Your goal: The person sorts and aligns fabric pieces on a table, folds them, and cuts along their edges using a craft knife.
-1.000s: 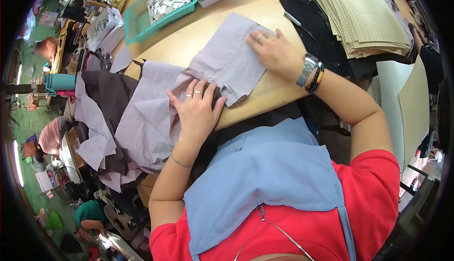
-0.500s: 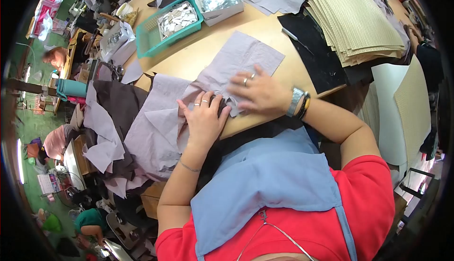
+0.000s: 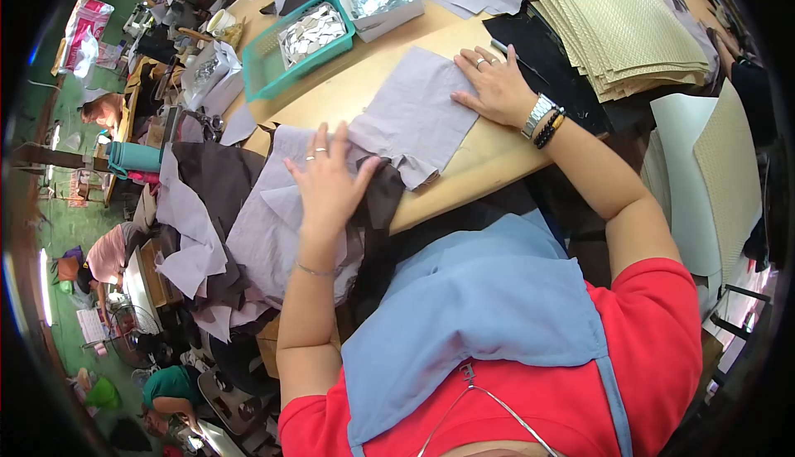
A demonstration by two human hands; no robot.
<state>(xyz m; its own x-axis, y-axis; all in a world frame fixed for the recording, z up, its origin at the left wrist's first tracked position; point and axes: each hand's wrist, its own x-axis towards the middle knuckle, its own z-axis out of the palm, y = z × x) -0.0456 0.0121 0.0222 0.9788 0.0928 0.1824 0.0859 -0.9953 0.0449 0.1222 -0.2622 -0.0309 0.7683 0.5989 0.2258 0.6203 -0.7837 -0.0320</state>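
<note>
The lilac fabric piece (image 3: 414, 97) lies mostly flat on the counter (image 3: 476, 165), near-edge creases unsmoothed, left hand (image 3: 325, 188) and right hand (image 3: 503, 97) fingers spread.

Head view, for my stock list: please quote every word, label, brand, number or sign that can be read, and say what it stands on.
Pendant: perhaps "F", not certain.
Pink packet: markings too blurred.
Watch: any markings too small.
No word, brand or number is readable.

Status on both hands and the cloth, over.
Right hand flat at grey cloth's far corner. Left hand over gathered cloth, fingers spread. Nothing seen lying on the flat piece.
</note>
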